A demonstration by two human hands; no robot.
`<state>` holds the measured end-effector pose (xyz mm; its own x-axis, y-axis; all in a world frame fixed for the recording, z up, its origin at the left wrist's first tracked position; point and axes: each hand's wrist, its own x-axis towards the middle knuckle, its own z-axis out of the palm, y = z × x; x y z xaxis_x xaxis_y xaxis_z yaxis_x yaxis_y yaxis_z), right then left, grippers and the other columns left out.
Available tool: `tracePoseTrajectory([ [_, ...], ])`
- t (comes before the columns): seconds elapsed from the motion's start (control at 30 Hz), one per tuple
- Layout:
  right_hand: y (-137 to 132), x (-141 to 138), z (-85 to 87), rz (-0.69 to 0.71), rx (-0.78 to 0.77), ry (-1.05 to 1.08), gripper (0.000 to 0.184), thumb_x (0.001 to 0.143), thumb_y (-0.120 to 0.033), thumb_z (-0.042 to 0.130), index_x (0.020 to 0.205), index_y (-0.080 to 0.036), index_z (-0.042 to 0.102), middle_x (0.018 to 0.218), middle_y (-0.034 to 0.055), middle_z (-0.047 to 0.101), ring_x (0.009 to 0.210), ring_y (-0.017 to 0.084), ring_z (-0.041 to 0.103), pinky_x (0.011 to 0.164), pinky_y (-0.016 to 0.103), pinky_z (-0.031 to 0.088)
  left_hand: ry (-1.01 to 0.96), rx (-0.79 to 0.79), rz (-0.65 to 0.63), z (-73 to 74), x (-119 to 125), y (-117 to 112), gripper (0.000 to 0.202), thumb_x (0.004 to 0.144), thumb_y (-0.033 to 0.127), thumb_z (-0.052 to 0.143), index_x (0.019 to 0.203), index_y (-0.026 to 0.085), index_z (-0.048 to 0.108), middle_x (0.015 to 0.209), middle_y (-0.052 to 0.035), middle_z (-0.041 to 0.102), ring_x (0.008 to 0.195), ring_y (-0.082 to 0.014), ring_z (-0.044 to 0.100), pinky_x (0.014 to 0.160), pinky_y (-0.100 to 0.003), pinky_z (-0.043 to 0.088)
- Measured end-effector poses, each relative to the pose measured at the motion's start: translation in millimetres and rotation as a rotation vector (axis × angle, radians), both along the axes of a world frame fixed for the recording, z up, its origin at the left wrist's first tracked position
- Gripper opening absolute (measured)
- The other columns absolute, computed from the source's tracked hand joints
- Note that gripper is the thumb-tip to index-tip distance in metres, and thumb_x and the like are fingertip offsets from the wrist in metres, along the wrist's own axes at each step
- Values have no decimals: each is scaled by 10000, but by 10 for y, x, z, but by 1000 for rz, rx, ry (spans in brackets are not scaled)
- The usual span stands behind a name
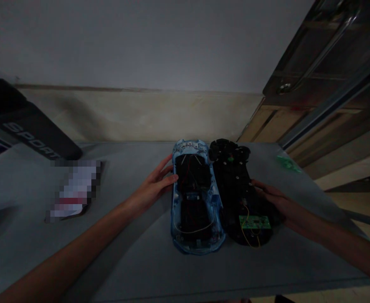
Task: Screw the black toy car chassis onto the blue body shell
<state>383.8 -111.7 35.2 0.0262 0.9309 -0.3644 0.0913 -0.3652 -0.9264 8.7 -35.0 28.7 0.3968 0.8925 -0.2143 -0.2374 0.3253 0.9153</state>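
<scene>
A light blue toy car body shell (199, 246) lies upside down on the grey table, its hollow underside facing up with black parts and thin wires inside. My left hand (155, 181) grips its left side, thumb over the rim and fingers along the outer edge. Against the shell's right side is a black toy car chassis (235, 185), with a green circuit board (255, 222) and yellow wires near its front end. My right hand (275, 200) holds the chassis by its right edge; some of those fingers are hidden behind it.
A dark bottle (33, 126) marked SPORT stands at the left. Near it lies a blurred-out white and red packet (76, 185). A small green item (288, 163) sits by the table's right edge. Behind the grey table (125, 261) rises a wall (147, 113).
</scene>
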Motion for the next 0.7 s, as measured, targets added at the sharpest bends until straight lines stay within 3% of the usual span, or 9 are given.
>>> tracePoseTrajectory([
  [0.1,4,-43,51,-34,-66,17,437,721,-707,957,965,-358,856,1007,36,898,985,371,848,845,502,721,7,3,2,0,4,-1,866,899,341,948,1685,454,601,1597,-20,744,1580,-380,609,1278,-519,514],
  [0.33,17,-64,107,-54,-96,-21,433,666,-710,964,900,-369,837,1014,46,890,1043,397,833,911,539,715,0,10,-18,-8,-1,5,907,899,361,954,1712,445,562,1622,-21,722,1588,-384,596,1298,-521,497],
  [0.57,9,-48,78,-51,-86,-70,510,700,-740,941,977,-325,838,1049,84,888,1071,403,837,932,549,727,-31,4,-3,-83,-7,37,848,904,326,959,1667,464,614,1611,-21,729,1511,-340,657,1266,-503,530],
  [0.7,-9,-51,102,26,-19,-120,436,870,-709,829,1072,-322,844,1131,107,897,1114,398,849,970,544,727,-38,28,-12,-127,-20,60,785,921,312,945,1631,480,656,1573,-5,757,1491,-343,678,1225,-495,564],
])
